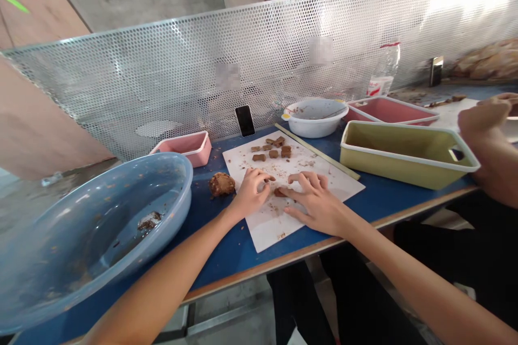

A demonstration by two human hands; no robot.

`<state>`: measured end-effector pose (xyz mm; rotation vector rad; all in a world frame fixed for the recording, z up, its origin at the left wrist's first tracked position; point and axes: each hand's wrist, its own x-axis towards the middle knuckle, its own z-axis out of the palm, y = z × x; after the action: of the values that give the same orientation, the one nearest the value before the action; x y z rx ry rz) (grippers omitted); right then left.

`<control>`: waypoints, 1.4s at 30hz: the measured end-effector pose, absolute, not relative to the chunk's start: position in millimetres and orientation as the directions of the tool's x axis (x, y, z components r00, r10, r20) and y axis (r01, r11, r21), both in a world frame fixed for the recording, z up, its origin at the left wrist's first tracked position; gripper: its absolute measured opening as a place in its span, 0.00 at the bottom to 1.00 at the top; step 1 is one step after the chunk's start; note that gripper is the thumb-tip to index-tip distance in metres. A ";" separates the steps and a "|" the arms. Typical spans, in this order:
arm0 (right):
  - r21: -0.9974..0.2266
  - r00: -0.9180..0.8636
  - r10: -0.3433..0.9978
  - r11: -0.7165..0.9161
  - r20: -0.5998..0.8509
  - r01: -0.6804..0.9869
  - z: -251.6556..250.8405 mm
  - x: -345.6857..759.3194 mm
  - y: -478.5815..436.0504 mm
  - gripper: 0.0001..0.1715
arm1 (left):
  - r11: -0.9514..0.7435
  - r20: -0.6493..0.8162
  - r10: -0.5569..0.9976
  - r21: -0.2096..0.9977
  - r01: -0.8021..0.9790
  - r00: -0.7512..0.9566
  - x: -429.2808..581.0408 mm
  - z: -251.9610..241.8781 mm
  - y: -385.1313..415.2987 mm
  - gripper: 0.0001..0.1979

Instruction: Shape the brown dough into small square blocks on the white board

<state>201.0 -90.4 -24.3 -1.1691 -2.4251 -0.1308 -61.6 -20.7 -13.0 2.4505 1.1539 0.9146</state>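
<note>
A white sheet (270,226) with brown crumbs lies in front of me. My right hand (319,202) is over it, fingers spread, a fingertip touching a small brown clay-like piece (278,192). At the sheet's left side is my left hand (250,193), its fingers bent and a gap showing between thumb and forefinger. A dark speck shows by its fingertip; whether it is held is unclear. Farther up the sheet lie several short brown pieces (259,157), some bone-shaped, a few piled together. A rough brown lump (222,184) sits on the table left of my left hand.
A large blue basin (178,215) fills the left. Behind it are a pink box (202,151) and a phone (245,121). A pale stick (319,153) lies along the sheet. Rightward stand a white bowl (313,126), green bin (400,159) and another person's hand (483,118).
</note>
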 end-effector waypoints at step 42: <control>-0.133 -0.558 0.711 0.660 0.428 0.739 -24.1 198.0 -90.2 0.31 | -0.642 0.424 0.766 0.484 0.595 0.483 -60.7 -12.1 -21.7 0.12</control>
<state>198.0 -90.2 -24.1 -1.1319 -2.4286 -0.0850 -60.7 -21.7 -12.1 2.4605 1.1586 0.9082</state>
